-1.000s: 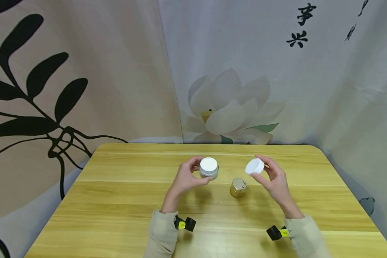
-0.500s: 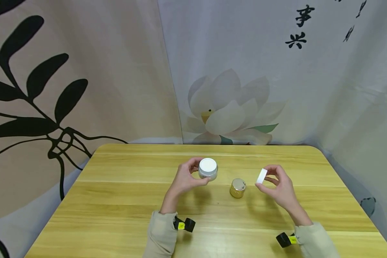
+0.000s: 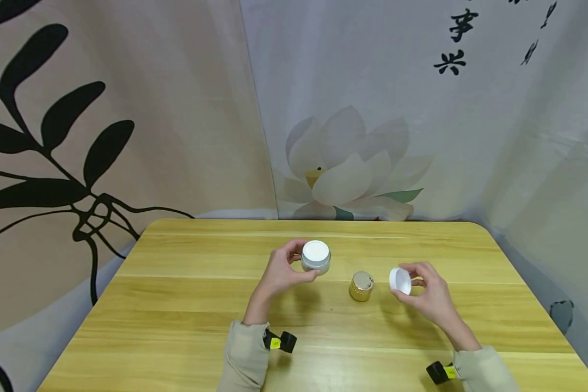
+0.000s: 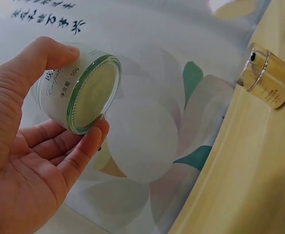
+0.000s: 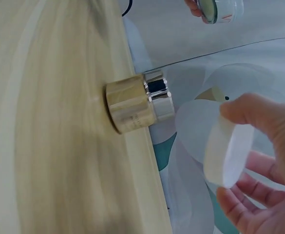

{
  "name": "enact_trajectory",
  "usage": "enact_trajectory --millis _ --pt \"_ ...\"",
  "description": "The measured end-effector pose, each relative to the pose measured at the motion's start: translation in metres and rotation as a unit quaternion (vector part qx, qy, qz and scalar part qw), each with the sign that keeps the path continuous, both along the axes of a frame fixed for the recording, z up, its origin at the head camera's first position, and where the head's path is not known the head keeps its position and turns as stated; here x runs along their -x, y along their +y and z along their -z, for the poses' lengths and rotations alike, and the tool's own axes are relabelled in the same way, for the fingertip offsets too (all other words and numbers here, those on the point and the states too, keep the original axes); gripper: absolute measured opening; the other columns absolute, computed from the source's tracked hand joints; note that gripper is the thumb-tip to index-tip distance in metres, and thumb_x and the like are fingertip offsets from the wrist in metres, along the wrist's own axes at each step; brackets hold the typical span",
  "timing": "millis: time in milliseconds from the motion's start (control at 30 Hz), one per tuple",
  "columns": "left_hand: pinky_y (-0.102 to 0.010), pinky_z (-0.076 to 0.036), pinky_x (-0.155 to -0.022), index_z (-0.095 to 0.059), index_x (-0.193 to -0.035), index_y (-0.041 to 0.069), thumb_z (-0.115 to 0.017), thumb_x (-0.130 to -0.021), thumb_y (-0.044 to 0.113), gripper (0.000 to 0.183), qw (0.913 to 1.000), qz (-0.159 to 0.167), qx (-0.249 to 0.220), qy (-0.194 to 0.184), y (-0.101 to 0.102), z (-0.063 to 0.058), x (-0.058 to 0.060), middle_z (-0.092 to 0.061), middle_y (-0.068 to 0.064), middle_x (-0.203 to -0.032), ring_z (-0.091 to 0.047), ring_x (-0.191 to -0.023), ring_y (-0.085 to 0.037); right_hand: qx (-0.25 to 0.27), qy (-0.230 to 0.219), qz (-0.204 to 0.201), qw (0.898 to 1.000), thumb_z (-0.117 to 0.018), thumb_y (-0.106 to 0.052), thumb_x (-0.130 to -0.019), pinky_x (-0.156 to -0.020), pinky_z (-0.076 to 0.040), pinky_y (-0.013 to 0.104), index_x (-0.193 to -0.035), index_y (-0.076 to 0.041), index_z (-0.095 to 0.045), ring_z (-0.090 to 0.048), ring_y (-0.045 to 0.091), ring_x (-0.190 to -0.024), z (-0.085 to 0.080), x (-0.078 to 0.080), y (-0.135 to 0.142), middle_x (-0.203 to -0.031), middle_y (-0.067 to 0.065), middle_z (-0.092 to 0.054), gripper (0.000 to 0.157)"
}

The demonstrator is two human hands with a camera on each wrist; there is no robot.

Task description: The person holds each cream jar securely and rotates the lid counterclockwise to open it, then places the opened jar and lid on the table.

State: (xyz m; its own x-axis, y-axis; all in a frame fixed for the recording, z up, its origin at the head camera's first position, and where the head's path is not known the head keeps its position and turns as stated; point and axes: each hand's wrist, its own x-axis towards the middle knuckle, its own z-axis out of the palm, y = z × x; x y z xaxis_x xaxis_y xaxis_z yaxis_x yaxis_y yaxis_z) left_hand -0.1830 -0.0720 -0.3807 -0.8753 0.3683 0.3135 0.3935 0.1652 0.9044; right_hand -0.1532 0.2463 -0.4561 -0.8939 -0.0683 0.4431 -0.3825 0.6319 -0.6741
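A small clear cosmetic jar (image 3: 316, 257) with a white top is held above the table by my left hand (image 3: 284, 268), thumb on one side and fingers on the other. In the left wrist view, its thick glass base and a printed "50g" label face the camera. To the right, my right hand (image 3: 428, 291) pinches a white round lid (image 3: 400, 281) by its rim, also off the table. The lid's hollow inside shows in the head view. Between the hands a gold jar (image 3: 361, 286) with a shiny lid stands upright on the table, touched by neither.
The wooden table (image 3: 186, 305) has its back edge against a printed cloth backdrop (image 3: 353, 81) with a lotus and leaves. Each wrist bears a small black camera; the left camera (image 3: 288, 342) sits just above the tabletop.
My right hand has moved right and toward the front with the white lid, turning it so its hollow side shows. My left hand and the clear jar have stayed nearly still.
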Motion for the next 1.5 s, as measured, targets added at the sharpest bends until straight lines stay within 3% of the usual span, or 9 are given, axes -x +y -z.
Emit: enact_trajectory --millis 200,500,900,1500 --pt "-0.040 -0.048 -0.089 -0.054 -0.115 -0.013 -0.074 -0.069 -0.008 0.051 1.0000 -0.001 0.001 0.002 -0.001 0.001 0.000 -0.060 -0.023 -0.106 -0.057 -0.099 -0.031 -0.030 -0.021 0.005 0.999 -0.085 0.001 -0.058 -0.062 -0.054 0.027 -0.107 0.006 -0.065 -0.058 0.024 -0.077 0.007 -0.002 0.003 -0.097 0.014 -0.057 0.053" --pt "-0.042 -0.047 -0.090 -0.054 -0.115 -0.013 -0.075 -0.069 -0.008 0.051 1.0000 -0.003 0.002 -0.003 -0.001 0.001 0.001 -0.060 -0.024 -0.107 -0.057 -0.100 -0.032 -0.072 -0.103 0.016 0.992 -0.086 -0.014 -0.064 -0.060 -0.049 0.024 -0.109 0.006 -0.066 -0.056 0.019 -0.074 0.016 -0.003 0.006 -0.099 0.014 -0.057 0.053" --pt "-0.044 -0.047 -0.090 -0.054 -0.114 -0.013 -0.074 -0.070 -0.008 0.049 1.0000 0.001 -0.003 0.007 -0.001 0.001 0.001 -0.059 -0.024 -0.106 -0.057 -0.100 -0.035 -0.105 -0.133 0.015 0.985 -0.087 -0.018 -0.063 -0.059 -0.039 0.022 -0.106 0.006 -0.067 -0.047 0.017 -0.073 0.023 -0.004 0.007 -0.098 0.012 -0.057 0.053" --pt "-0.042 -0.048 -0.089 -0.054 -0.115 -0.012 -0.075 -0.069 -0.007 0.051 1.0000 -0.003 0.008 0.004 -0.002 0.004 0.002 -0.060 -0.023 -0.106 -0.057 -0.098 -0.031 -0.132 -0.135 -0.001 0.982 -0.088 -0.025 -0.061 -0.062 -0.040 0.024 -0.105 0.004 -0.068 -0.047 0.016 -0.074 0.031 -0.005 0.008 -0.093 0.007 -0.056 0.056"
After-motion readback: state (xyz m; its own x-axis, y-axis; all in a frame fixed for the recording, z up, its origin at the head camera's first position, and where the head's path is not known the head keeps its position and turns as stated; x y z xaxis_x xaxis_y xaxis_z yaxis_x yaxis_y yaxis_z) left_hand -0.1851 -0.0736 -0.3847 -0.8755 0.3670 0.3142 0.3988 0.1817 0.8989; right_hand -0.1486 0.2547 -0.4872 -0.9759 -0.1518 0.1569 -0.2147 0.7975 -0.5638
